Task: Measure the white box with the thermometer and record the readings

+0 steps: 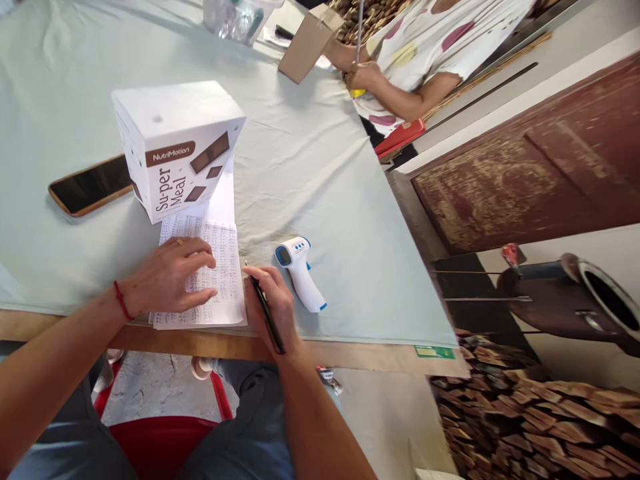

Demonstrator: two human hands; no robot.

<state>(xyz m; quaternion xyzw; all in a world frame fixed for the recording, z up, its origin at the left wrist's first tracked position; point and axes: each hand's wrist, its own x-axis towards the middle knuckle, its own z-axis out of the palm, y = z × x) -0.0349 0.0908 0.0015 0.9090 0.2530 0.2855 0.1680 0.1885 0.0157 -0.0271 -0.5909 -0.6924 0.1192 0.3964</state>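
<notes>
My left hand (173, 275) lies over a sheet of paper (225, 300) covered in rows of small writing, its fingers stretched out and apart. Just right of the sheet, my right hand (276, 308) grips a black pen (267, 317), whose tip points up and away from me. Behind the paper stands a white box (187, 150) printed "NutriMotion Su-per Meal"; it covers part of the pages. A phone (93, 187) with a dark screen lies left of the box, partly hidden by it. To the right of my right hand rests a white and blue infrared thermometer (303, 273).
Pale cloth (345, 193) covers the table. At the far side a person (415, 60) has hands near a brown cardboard box (310, 43), close to a clear plastic container (237, 20). Stacked firewood (540, 420) and a dark metal vessel (565, 293) are on the right.
</notes>
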